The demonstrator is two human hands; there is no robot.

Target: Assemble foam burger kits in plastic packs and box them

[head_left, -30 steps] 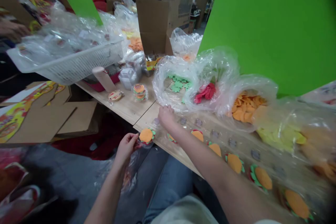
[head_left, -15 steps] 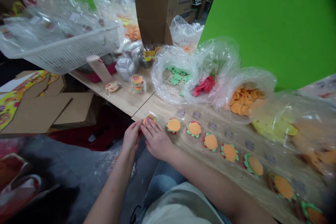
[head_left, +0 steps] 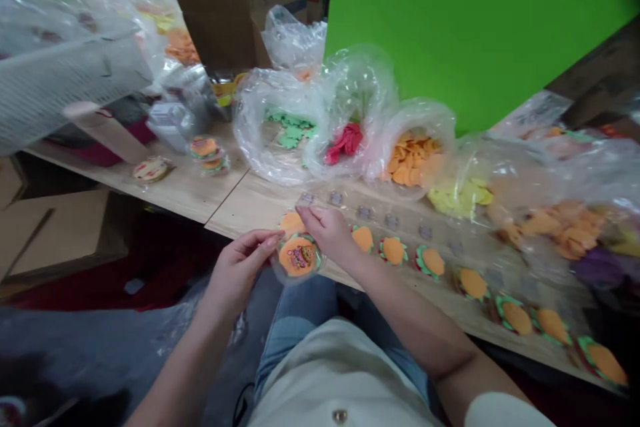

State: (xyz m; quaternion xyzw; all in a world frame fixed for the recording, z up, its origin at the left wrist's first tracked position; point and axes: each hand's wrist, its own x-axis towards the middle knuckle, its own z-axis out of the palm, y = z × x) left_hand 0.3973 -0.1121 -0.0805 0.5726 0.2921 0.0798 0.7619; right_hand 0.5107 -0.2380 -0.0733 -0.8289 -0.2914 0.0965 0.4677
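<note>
My left hand (head_left: 245,263) pinches the left edge of a clear round plastic case (head_left: 280,271) holding an orange toy burger with a printed top (head_left: 297,255). The case is raised at the table's front edge, and another orange toy burger (head_left: 291,221) shows just behind it. My right hand (head_left: 327,230) reaches over the table beside the case, its thumb and finger closed together. What lies between those fingertips is too small to tell. A small grey patterned piece (head_left: 306,199) in clear plastic lies just beyond them.
Several toy burgers (head_left: 393,251) run in a row to the right, with grey pieces (head_left: 392,221) behind. Clear bags hold green (head_left: 290,130), red (head_left: 345,143), orange (head_left: 411,160) and yellow (head_left: 460,197) pieces. A pink bottle (head_left: 107,130) and packed burgers (head_left: 207,155) are left.
The view has turned to the right. My left hand has lifted the cased printed burger toward me, and my right hand has left it, moving right to the small grey pieces.
</note>
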